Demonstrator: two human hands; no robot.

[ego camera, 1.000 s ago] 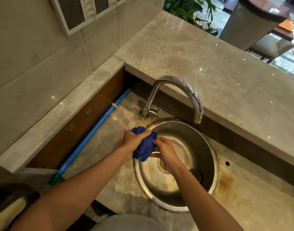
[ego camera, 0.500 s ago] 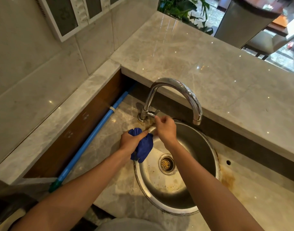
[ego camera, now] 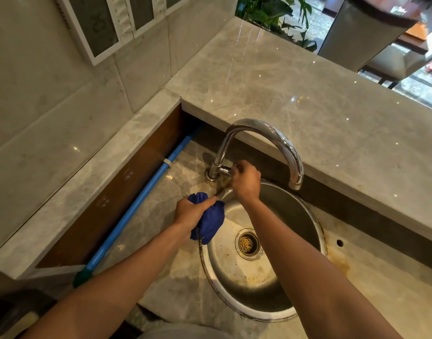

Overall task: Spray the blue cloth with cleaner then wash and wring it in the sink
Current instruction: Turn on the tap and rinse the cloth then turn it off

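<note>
The blue cloth (ego camera: 210, 222) is bunched up in my left hand (ego camera: 191, 211), held over the left rim of the round steel sink (ego camera: 308, 231). My right hand (ego camera: 245, 182) has its fingers closed on the small handle at the base of the chrome faucet (ego camera: 273, 135). The faucet's spout curves over the sink basin; no water shows under it. The drain strainer (ego camera: 248, 243) sits in the middle of the stained basin. No spray bottle is in view.
A blue pole (ego camera: 136, 206) lies along the wooden wall left of the sink. A raised marble counter (ego camera: 308, 94) runs behind and to the right. Rust stains and a small hole (ego camera: 339, 242) mark the lower counter right of the sink.
My right hand let go of the cloth and moved up to the faucet handle. My left hand keeps the cloth, shifted slightly left over the rim.
</note>
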